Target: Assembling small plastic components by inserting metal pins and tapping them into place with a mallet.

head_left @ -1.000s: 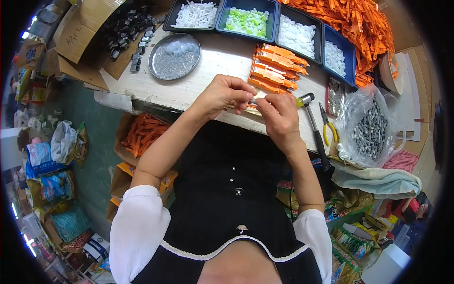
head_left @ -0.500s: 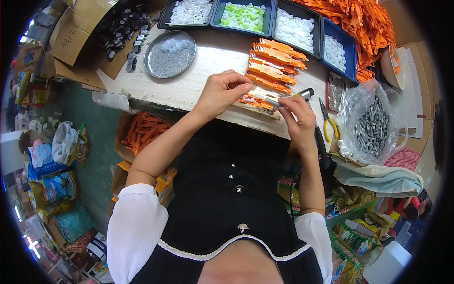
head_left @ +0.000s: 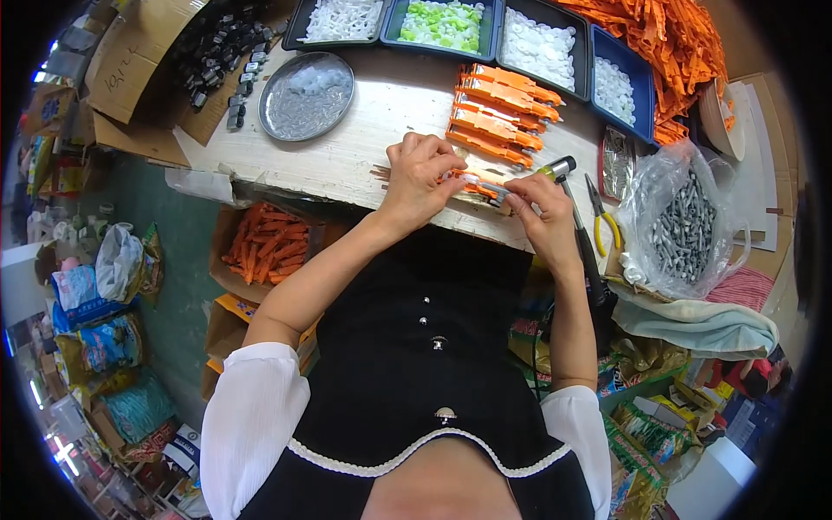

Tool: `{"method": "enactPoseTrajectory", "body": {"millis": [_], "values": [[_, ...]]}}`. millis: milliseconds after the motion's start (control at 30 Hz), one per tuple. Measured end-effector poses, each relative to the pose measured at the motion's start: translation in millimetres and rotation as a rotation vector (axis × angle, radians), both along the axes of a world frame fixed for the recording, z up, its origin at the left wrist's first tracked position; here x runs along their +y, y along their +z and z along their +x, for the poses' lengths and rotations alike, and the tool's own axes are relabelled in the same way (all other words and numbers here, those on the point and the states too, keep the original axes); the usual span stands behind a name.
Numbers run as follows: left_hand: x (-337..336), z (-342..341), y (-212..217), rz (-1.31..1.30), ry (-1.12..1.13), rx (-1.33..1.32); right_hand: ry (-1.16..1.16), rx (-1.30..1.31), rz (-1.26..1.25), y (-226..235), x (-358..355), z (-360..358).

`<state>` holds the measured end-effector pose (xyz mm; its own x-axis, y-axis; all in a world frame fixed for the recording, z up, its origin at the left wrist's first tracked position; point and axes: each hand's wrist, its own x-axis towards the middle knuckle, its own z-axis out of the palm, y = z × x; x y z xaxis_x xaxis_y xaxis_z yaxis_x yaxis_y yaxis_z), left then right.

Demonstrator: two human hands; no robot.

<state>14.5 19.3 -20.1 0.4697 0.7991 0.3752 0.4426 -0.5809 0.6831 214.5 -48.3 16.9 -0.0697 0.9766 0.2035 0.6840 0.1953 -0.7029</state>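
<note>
An orange plastic toy part (head_left: 475, 184) lies at the table's front edge, between my hands. My left hand (head_left: 422, 180) is closed at its left end, fingertips pinched down on it. With thumb and fingers, my right hand (head_left: 539, 204) pinches a small grey piece (head_left: 496, 188) against the part's right end. The fingers hide much of both. Just beyond, several orange toy bodies (head_left: 498, 113) lie in a stacked row. To the right of them rests a hammer (head_left: 559, 167) with a silver and green head, its dark handle hanging over the edge.
Yellow-handled pliers (head_left: 602, 221) and a clear bag of grey parts (head_left: 680, 225) sit at right. Trays of small white and green pieces (head_left: 440, 26) line the back, beside an orange heap (head_left: 659, 52). A round metal dish (head_left: 306, 97) and a cardboard box of black parts (head_left: 139, 69) stand left.
My left hand has moved right and down onto the orange toy part. My right hand has shifted slightly, still pinching the grey piece, and more of the hammer head shows.
</note>
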Motion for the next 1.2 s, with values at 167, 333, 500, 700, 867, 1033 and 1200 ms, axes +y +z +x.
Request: {"method": "enactPoseTrajectory", "body": {"millis": [167,333,500,700,867,1033,1200], "values": [[0,1,-1,0.02,-0.01,-0.002,0.019,-0.071,0.064,0,4,-4],[0,0,-1,0.019,-0.012,-0.017,0.024,-0.085,0.09,-3,6,-4],[0,0,-2,0.047,-0.008,-0.02,0.029,-0.052,0.065,-10,7,-2],[1,-1,-1,0.076,-0.029,0.011,-0.068,0.149,-0.156,-11,5,-4],[0,-1,-2,0.112,-0.037,0.026,-0.273,0.26,-0.486,-7,13,-6],[0,-2,-1,0.153,-0.041,0.009,-0.205,0.361,-0.579,-20,19,4],[0,-1,0,0.15,-0.047,0.025,-0.267,0.306,-0.558,-21,19,2]]}}
